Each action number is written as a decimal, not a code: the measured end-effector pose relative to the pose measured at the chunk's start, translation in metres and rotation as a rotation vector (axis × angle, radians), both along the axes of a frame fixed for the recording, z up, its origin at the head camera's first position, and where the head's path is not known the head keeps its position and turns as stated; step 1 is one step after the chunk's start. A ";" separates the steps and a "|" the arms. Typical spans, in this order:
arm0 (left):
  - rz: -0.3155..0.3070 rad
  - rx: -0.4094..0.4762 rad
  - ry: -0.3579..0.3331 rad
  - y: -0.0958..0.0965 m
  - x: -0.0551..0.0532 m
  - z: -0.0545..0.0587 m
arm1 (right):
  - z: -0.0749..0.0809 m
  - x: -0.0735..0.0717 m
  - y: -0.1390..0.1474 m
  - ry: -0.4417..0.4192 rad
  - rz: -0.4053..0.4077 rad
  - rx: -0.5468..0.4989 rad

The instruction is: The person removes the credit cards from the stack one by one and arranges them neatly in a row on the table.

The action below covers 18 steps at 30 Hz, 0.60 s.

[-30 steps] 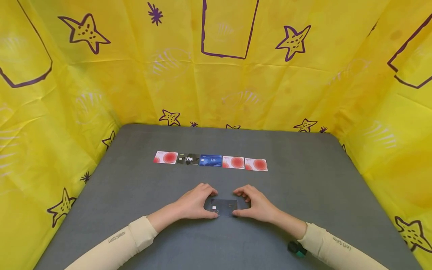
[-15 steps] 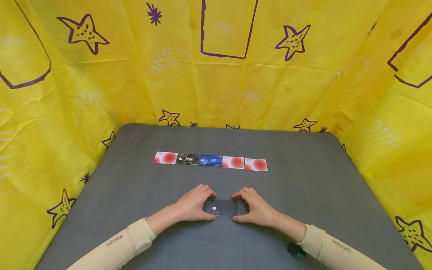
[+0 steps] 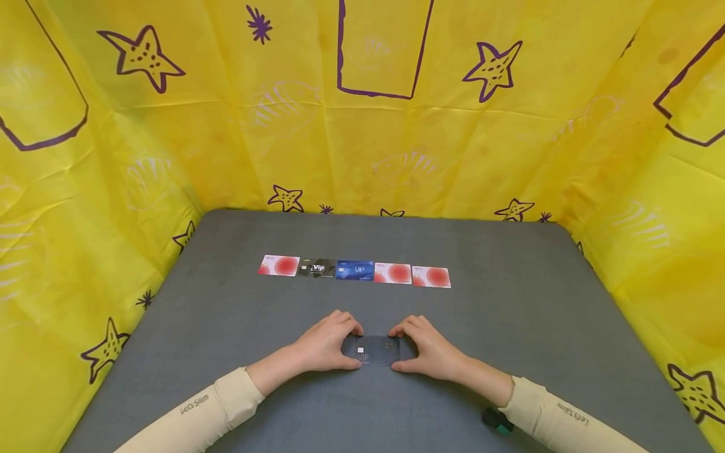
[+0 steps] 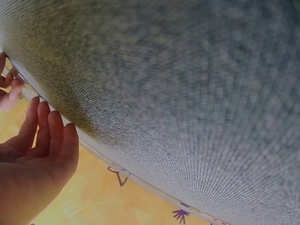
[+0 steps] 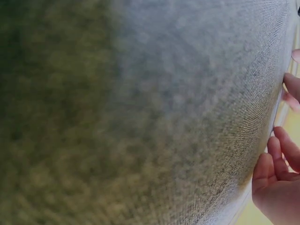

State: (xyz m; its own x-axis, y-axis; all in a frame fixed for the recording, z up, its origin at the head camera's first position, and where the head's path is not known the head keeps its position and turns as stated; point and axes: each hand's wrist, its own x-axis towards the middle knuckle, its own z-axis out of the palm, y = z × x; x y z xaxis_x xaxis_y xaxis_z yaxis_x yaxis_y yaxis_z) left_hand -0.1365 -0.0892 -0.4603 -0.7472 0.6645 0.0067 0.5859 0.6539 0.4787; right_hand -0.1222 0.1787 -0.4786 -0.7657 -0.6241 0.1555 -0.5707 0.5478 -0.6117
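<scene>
A dark, see-through VIP card (image 3: 377, 352) with a small pale chip lies near the front middle of the grey table (image 3: 317, 402). My left hand (image 3: 328, 343) holds its left end, thumb at the near edge and fingertips at the far edge. At the right end, my right hand (image 3: 430, 349) grips it in the same way, with thumb and fingers bent around the corners. Both wrist views catch the fingers low against the tabletop, the left hand (image 4: 42, 154) at the left and the right hand (image 5: 279, 178) at the right; the card cannot be made out there.
Farther back lies a row of cards: a red-and-white card (image 3: 279, 265), a black Vip card (image 3: 317, 268), a blue VIP card (image 3: 355, 270) and two more red-and-white cards, one being the rightmost card (image 3: 432, 277). Yellow cloth (image 3: 362, 145) surrounds the table. A dark object (image 3: 497, 419) sits by the right sleeve.
My right hand has shifted slightly toward me, and the left thumb has moved a little nearer too. The dark card's face now looks lighter. The row behind keeps its order.
</scene>
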 end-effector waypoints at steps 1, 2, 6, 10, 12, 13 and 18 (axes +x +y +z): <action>0.001 0.004 -0.001 0.000 0.000 0.000 | 0.001 0.000 0.000 -0.008 -0.002 0.001; 0.002 0.007 -0.002 0.000 0.000 -0.001 | 0.001 0.000 -0.001 -0.015 -0.004 0.003; 0.005 0.016 0.001 0.000 0.000 -0.002 | 0.003 0.000 -0.001 -0.032 -0.008 0.008; 0.012 0.007 -0.002 0.000 0.000 -0.002 | 0.004 0.000 -0.002 -0.041 -0.008 0.010; 0.015 0.000 0.000 0.001 0.001 -0.002 | 0.004 0.000 -0.002 -0.050 -0.008 0.010; 0.016 -0.002 0.001 0.001 0.001 -0.002 | 0.004 0.000 -0.002 -0.054 -0.009 0.010; 0.016 -0.004 0.018 0.001 0.001 -0.002 | 0.004 -0.001 -0.002 -0.069 -0.017 0.013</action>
